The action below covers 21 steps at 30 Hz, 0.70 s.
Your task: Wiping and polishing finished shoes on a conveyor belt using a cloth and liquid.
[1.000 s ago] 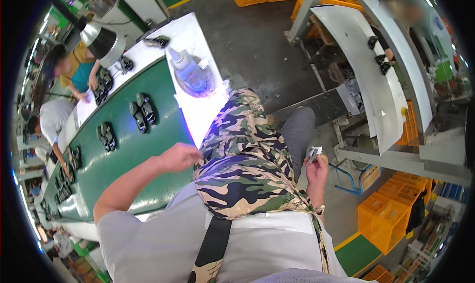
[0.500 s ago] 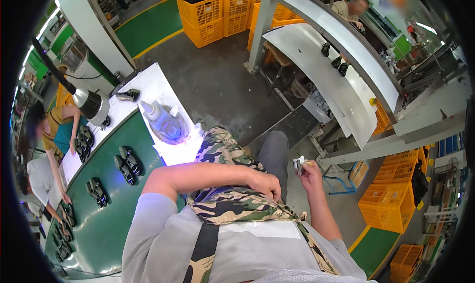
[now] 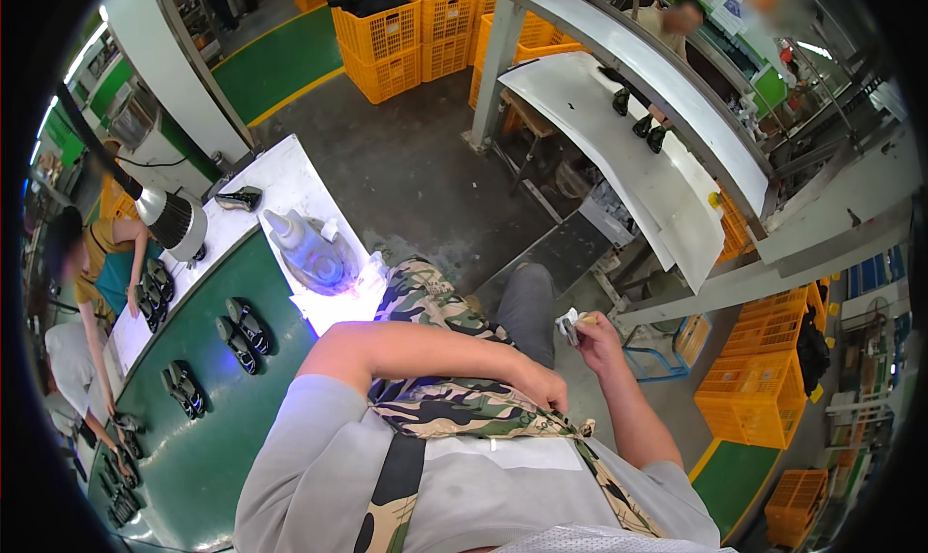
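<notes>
My right hand [image 3: 601, 345] is raised beside my knee. Its fingers pinch a small crumpled white and grey piece [image 3: 570, 327], whose kind I cannot make out. My left arm crosses my body, and the left hand [image 3: 546, 389] is curled closed at the edge of the camouflage apron [image 3: 464, 403]. Its fingertips are turned down out of sight, so what they grip is hidden. To my left, a squeeze bottle [image 3: 290, 232] and a clear container [image 3: 329, 268] stand on a brightly lit white table [image 3: 314, 186]. A dark shoe [image 3: 239, 198] rests farther along it.
Pairs of dark shoes [image 3: 242, 335] lie on a green belt [image 3: 217, 437] at the left, under a lamp [image 3: 174, 219]. Co-workers reach in beyond it. A metal rack [image 3: 619, 137] holds several dark shoes at the right. Yellow crates [image 3: 377, 41] are stacked behind.
The whole view has shifted slightly. My left hand has slid a little to the right along the apron. The right hand still pinches the small piece, now nearer the left hand.
</notes>
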Tool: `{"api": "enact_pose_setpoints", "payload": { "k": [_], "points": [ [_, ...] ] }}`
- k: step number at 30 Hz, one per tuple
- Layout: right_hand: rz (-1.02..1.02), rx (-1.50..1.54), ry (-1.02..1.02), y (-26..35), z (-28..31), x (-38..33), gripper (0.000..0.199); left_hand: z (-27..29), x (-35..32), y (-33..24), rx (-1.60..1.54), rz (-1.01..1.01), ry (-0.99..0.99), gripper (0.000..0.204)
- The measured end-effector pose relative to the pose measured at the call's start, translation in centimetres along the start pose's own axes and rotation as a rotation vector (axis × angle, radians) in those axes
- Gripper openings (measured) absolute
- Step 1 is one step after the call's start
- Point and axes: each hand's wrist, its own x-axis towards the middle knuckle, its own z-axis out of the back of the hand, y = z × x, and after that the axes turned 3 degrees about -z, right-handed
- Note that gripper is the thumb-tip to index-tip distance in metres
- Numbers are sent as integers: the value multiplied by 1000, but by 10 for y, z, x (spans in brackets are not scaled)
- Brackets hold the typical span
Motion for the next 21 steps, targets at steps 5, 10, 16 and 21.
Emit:
{"api": "enact_pose_setpoints", "payload": {
  "k": [5,10,16,21],
  "points": [
    [-2,-8,-2,3,4,-1,18,-4,2,1,102,-34,-123,27],
    [-12,-37,-2,0,6,-3,16,-11,-6,15,-195,-37,-172,18],
    [-49,-33,-24,-1,1,-6,17,-5,-13,9,-398,39,-143,26],
    [-31,-29,-16,-2,14,-1,17,-13,-10,12,-630,-62,-183,23]
  ]
}}
